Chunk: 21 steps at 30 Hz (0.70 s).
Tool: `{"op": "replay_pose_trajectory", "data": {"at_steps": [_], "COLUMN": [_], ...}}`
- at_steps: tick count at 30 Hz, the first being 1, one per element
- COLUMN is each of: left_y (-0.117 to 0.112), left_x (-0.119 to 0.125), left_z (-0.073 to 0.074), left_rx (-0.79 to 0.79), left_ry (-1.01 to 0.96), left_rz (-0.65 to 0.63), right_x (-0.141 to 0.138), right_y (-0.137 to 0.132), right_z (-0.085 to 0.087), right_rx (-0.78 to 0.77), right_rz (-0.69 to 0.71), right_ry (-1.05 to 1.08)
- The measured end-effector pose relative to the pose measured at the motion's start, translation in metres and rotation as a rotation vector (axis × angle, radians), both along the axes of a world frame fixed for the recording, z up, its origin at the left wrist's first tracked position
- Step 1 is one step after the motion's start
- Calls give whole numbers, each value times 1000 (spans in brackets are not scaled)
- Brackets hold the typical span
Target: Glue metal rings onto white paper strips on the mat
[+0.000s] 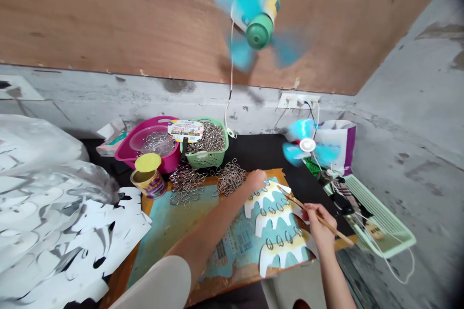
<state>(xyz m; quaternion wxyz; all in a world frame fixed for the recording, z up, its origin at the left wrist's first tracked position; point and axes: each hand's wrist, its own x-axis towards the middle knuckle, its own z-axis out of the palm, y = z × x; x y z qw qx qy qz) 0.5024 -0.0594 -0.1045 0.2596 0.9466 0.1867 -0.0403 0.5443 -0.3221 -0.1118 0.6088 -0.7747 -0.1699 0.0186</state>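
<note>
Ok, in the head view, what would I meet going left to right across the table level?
Translucent plastic bag, magenta basket, green basket, left hand, right hand, pale green tray.

Small blue fan (308, 145) spinning, white-and-purple bag (337, 131) standing just behind this fan's right side, pale green tray (380, 205) lying below and right of it, socket panel (298, 101) sitting above it, larger blue fan (259, 32) whirling higher, to its left

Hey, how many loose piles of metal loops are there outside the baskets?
2. The first pile lies beside the yellow container; the second pile lies between that pile and the left hand. The left arm could be hiding others.
</note>
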Motion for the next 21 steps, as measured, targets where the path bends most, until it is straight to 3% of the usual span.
{"op": "replay_pose_trajectory", "data": {"at_steps": [7,21], "left_y": [3,9], "left_x": [-4,-1], "left_z": [1,-10], "left_rx": [46,-25], "left_ry": [-35,-159], "left_rz": [-123,-165], "right_x": [1,0], "right_y": [-2,-4], "right_z": [-4,-7], "right_rx": [-5,-7], "right_rz": [6,5], "right_ry": [8,1]}}
